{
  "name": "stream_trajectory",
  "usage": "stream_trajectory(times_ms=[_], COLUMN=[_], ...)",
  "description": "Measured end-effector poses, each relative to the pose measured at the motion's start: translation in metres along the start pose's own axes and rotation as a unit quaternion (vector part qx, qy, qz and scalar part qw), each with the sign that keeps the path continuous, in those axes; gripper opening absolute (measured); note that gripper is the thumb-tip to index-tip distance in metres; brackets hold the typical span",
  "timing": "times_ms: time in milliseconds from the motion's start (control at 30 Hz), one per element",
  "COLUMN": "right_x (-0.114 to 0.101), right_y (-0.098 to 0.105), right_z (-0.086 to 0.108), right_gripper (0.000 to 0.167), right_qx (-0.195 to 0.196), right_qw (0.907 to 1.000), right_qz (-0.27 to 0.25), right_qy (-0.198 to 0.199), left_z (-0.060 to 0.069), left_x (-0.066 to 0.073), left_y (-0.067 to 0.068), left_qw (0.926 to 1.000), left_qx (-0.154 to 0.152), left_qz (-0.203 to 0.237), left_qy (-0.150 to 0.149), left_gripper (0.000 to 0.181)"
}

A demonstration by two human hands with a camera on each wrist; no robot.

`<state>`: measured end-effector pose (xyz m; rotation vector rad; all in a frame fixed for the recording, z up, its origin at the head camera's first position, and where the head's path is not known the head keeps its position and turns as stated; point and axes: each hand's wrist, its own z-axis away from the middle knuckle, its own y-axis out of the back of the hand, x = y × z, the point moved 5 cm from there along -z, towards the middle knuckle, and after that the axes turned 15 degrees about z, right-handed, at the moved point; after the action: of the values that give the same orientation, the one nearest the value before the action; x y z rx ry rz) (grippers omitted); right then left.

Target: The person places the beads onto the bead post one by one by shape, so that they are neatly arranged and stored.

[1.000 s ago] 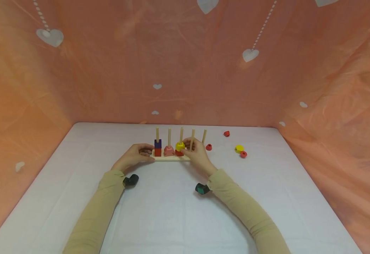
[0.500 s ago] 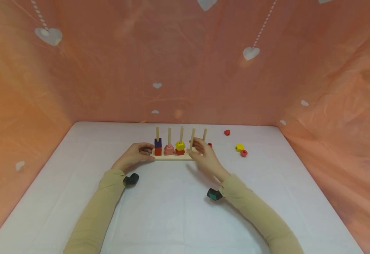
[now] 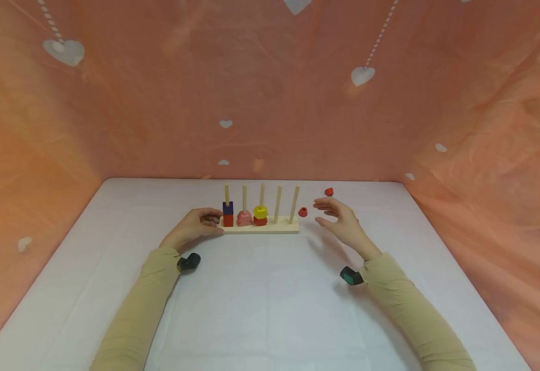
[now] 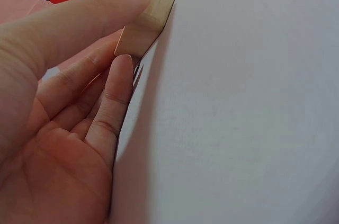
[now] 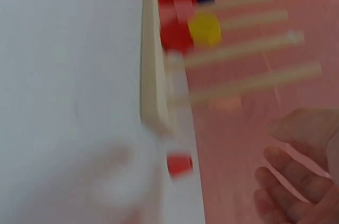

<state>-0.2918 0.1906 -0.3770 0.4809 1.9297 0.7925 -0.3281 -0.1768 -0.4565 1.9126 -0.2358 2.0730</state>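
A wooden peg stand [image 3: 284, 229] with several upright pegs sits on the table. My left hand [image 3: 193, 227] holds its left end; in the left wrist view the thumb [image 4: 114, 4] lies along the wood. On the leftmost peg a dark blue block [image 3: 228, 207] tops a red block [image 3: 228, 220]. A pink block [image 3: 244, 219] is on the second peg. The third carries a yellow block [image 3: 260, 212] over a red block [image 3: 260, 221]. Off the stand's right end, my right hand [image 3: 344, 222] is in the air, fingers apart, holding nothing.
A small red piece [image 3: 303, 212] lies just right of the stand, and another red piece [image 3: 328, 191] farther back. My right hand largely hides the yellow and red pieces beyond it. A pink cloth [image 3: 260, 103] with hearts hangs behind the white table [image 3: 270, 309].
My right hand has let go of the yellow block on the third peg and moved right, past the stand's end. The left hand stays at the left end.
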Motion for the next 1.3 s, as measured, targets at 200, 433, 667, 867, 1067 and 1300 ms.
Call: stream_trajectory(times_ms=[200, 433, 667, 867, 1067, 1300], right_x=[0.04, 0.069, 0.086, 0.097, 0.104, 0.105], right_y=[0.026, 0.038, 0.037, 0.036, 0.033, 0.032], right_z=[-0.003, -0.005, -0.008, -0.011, -0.009, -0.008], right_gripper=[0.043, 0.045, 0.048, 0.047, 0.046, 0.046], right_qx=[-0.002, -0.056, -0.096, -0.116, -0.126, -0.122], right_qw=[0.9952, 0.9863, 0.9767, 0.9716, 0.9688, 0.9688], right_qz=[0.088, 0.122, 0.124, 0.136, 0.131, 0.149], right_qy=[-0.042, -0.096, -0.146, -0.155, -0.169, -0.156], left_z=[0.0, -0.002, 0.0, 0.001, 0.003, 0.001], left_x=[0.0, 0.0, 0.001, 0.0, 0.001, 0.0], left_y=[0.0, 0.001, -0.001, 0.0, -0.003, 0.0], left_qw=[1.0, 1.0, 0.9999, 0.9998, 0.9995, 0.9997], left_qx=[-0.002, -0.005, -0.003, 0.001, 0.001, 0.002], left_qz=[0.0, 0.002, 0.013, 0.02, 0.03, 0.023], left_qy=[-0.001, -0.006, -0.002, 0.002, 0.013, 0.007], left_gripper=[0.062, 0.06, 0.06, 0.061, 0.06, 0.06])
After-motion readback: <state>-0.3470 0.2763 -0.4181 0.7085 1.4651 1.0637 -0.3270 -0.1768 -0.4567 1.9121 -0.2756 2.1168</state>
